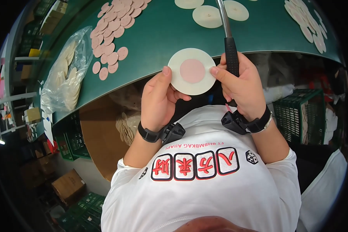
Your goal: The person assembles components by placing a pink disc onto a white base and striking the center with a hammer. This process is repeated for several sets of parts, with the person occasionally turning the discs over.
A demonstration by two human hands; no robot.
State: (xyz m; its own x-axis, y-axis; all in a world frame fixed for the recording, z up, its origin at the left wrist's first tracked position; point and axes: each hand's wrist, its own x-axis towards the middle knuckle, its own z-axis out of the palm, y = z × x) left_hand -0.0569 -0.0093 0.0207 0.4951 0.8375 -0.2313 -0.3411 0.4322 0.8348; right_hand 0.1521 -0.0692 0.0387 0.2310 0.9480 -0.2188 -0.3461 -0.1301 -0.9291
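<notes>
Between my hands is a round cream disc (193, 89) with a smaller pink disc (192, 70) at its middle. My left hand (156, 98) is closed on its left edge, thumb on top and fingers beneath. The thumb of my right hand (245, 89) presses the right edge. That same hand also grips the black textured handle (231, 54) of a tool with a metal shaft, which runs up past the top of the picture. The tool's head is out of view. Both hands are just off the near edge of the green table (150, 50).
Many pink discs (111, 23) lie piled at the table's far left. Beside them is a clear plastic bag (67, 73) of cream discs. Larger cream discs (208, 17) lie at the far middle, more pieces (305, 23) at far right. Below the table are a cardboard box (98, 131) and a green crate (297, 116).
</notes>
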